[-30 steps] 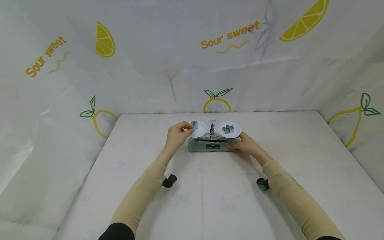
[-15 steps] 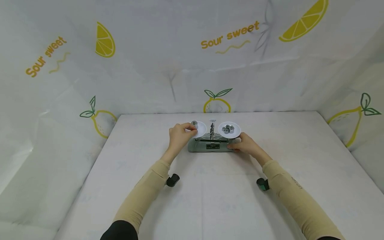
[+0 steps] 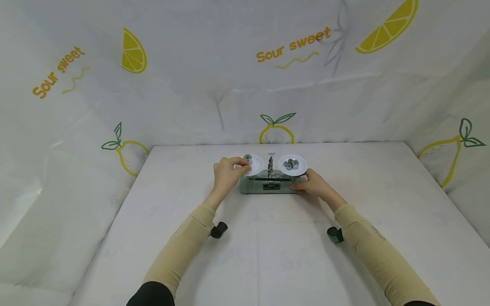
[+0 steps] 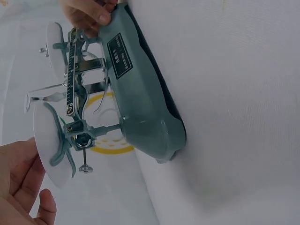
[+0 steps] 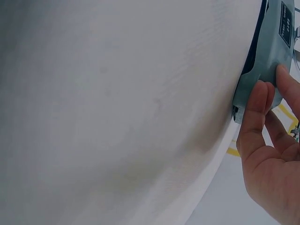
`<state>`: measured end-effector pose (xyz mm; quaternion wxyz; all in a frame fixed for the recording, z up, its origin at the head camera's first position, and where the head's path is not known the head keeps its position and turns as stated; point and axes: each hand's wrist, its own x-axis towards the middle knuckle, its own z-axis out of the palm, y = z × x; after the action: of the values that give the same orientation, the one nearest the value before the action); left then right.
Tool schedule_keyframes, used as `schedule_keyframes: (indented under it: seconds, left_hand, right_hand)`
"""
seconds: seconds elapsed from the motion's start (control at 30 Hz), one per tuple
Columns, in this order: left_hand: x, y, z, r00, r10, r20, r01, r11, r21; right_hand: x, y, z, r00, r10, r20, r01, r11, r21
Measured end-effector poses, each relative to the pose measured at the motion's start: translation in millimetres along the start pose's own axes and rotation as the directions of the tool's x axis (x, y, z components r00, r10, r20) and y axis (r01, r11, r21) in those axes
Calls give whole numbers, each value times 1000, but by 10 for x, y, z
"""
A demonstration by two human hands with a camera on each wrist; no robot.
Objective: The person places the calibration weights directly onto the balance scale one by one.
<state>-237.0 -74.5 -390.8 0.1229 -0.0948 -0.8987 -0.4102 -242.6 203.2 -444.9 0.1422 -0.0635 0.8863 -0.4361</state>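
Observation:
A grey-green balance scale [image 3: 254, 187] stands on the table with two white pans. On the right pan [image 3: 283, 171] several small metal weights [image 3: 291, 164] are grouped. One metal weight [image 3: 248, 157] sits near the far side of the left pan [image 3: 258, 165]. My left hand [image 3: 226, 173] reaches over that pan's left side with bent fingers; in the left wrist view the pan [image 4: 47, 140] hides its fingertips, so what lies between them cannot be told. My right hand [image 3: 317, 185] grips the right end of the scale's base [image 5: 262, 70], thumb and fingers on either side.
A white cloth covers the table [image 3: 245, 255], and a white lemon-printed backdrop [image 3: 183, 85] rises behind and beside it. The scale stands near the table's back edge. Upright metal parts [image 3: 271, 163] stand between the pans.
My left hand first shifted slightly right over the left pan, then moved a little back to the left. The right hand stays on the base; the weights on the right pan look unchanged.

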Motion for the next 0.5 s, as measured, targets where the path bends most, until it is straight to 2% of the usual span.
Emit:
schedule_keyframes:
  seconds: [0.17, 0.4, 0.5]
  left_hand:
    - [7, -19, -35, 1000, 15, -25, -14, 1000, 10]
    - [14, -42, -89, 996, 35, -76, -35, 999, 9]
    - [5, -73, -107, 996, 43, -78, -41, 999, 23]
  right_hand:
    - [-2, -16, -15, 1000, -3, 11, 3, 1000, -1]
    - [-27, 3, -91, 994, 86, 68, -88, 996, 33]
    - [-62, 13, -131, 993, 90, 75, -94, 994, 47]
